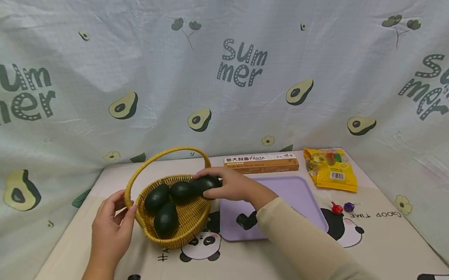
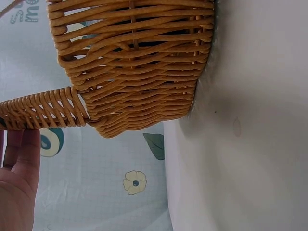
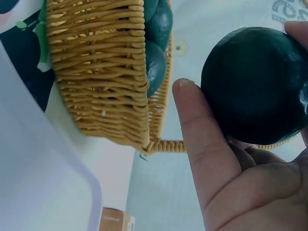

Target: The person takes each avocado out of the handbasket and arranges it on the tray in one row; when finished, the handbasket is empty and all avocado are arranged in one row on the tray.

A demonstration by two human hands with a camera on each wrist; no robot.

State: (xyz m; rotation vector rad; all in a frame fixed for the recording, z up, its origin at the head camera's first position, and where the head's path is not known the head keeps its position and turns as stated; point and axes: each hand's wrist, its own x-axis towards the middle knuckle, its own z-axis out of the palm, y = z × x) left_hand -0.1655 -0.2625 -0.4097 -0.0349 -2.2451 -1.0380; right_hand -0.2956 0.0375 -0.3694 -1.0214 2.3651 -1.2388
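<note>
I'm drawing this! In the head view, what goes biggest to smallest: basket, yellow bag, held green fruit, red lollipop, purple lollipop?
1. Basket
2. Yellow bag
3. Held green fruit
4. Red lollipop and purple lollipop: too alike to rank

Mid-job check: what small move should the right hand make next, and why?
Probably ease the held dark green oval avocado left and down into the round yellow wicker basket: the right hand has it at the edge, three similar avocados lie inside with bare weave beside them, and the left hand holds the handle.
</note>
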